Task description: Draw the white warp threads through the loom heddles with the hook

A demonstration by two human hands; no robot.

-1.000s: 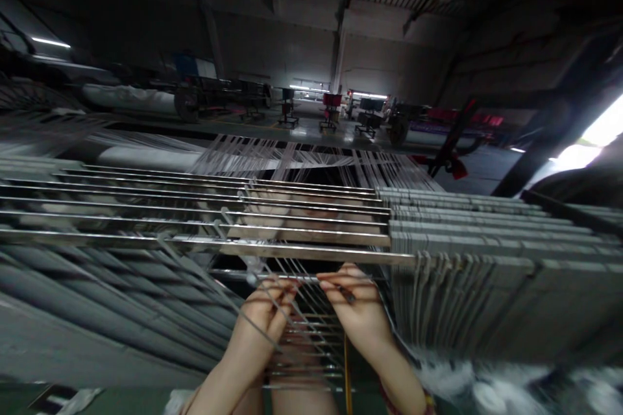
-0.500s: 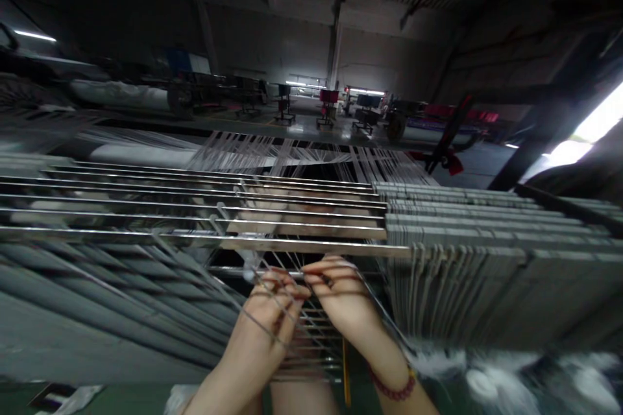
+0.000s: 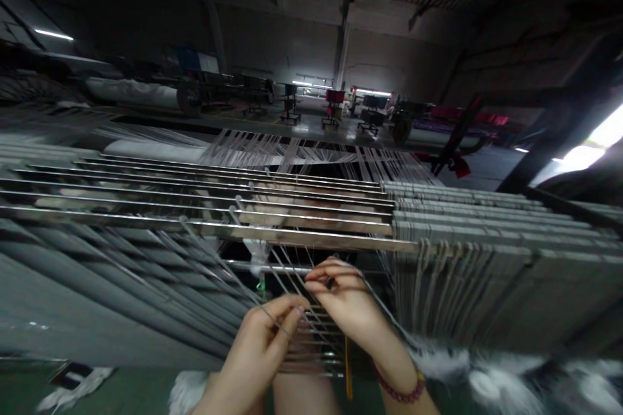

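Note:
My left hand [image 3: 270, 331] is closed in a pinch below the metal rails, with a thin grey thread [image 3: 278, 322] running across its fingers. Just to its right and slightly higher, my right hand [image 3: 346, 298] has thumb and fingertips pressed together on a pale thread [image 3: 384, 311], which passes back along the wrist. The fingertips of both hands are close but apart. Slanting threads [image 3: 287, 279] come down between them from the front rail [image 3: 311, 238]. A white tuft [image 3: 256, 256] hangs from that rail, with a small green piece [image 3: 261, 286] below it.
Dense grey heddle strands [image 3: 452, 298] hang at the right, and more spread across the left [image 3: 121, 298]. Behind the rails, white warp threads [image 3: 292, 152] stretch toward the back. White thread bundles [image 3: 487, 382] lie at lower right. A yellow strip [image 3: 348, 369] hangs below my right hand.
My left hand has moved down and a little away from my right hand, uncovering the green piece. My right hand keeps its pinch. The whole view has shifted slightly.

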